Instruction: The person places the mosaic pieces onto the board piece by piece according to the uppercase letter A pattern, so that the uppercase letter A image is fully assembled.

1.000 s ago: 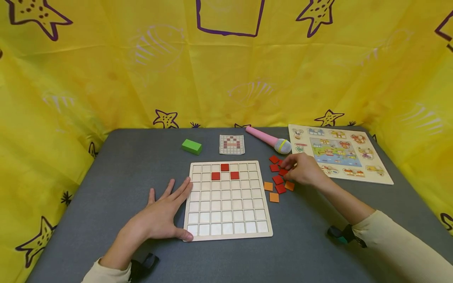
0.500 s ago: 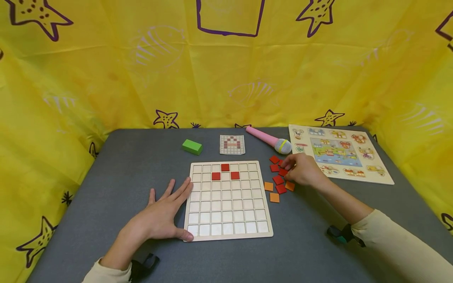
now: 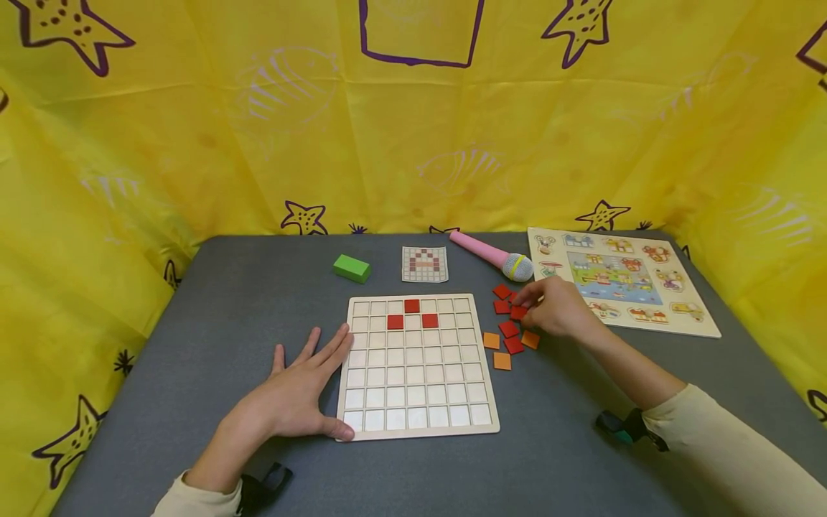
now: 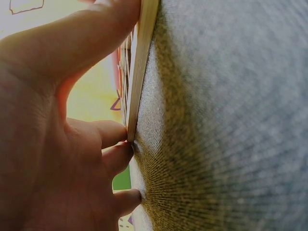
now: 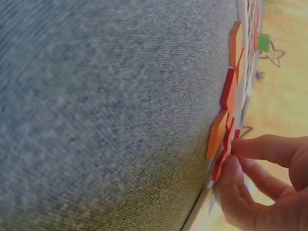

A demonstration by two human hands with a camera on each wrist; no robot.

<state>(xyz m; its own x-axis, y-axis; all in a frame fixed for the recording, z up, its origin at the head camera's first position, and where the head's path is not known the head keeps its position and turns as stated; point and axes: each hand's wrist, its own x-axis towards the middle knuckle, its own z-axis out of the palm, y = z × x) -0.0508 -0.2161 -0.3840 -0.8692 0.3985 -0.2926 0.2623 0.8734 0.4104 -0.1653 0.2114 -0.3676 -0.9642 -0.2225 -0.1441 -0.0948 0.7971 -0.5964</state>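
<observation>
A pale wooden grid board (image 3: 423, 375) lies on the grey table; three red square tiles (image 3: 411, 306) sit in its upper cells. My left hand (image 3: 287, 396) is spread along the board's left side, thumb on the near corner and fingertips at the edge. In the left wrist view, the fingers reach past the board's wooden edge (image 4: 143, 62). To the right, my right hand (image 3: 557, 310) is over a loose group of red and orange tiles. Its thumb and index finger pinch a red tile (image 5: 222, 162) in the right wrist view, partly hidden by the fingertips.
Behind the board lie a green block (image 3: 352, 268), a small pattern card (image 3: 424, 265) and a pink toy microphone (image 3: 481, 248). A picture puzzle board (image 3: 686, 296) lies at the back right. Orange tiles (image 3: 502, 361) rest beside the grid board. A yellow printed cloth (image 3: 388, 115) surrounds the table.
The right hand's fingers stay at the red tiles with only a slight shift, and one red tile by the fingertips moves a little. The left hand keeps its place on the board.
</observation>
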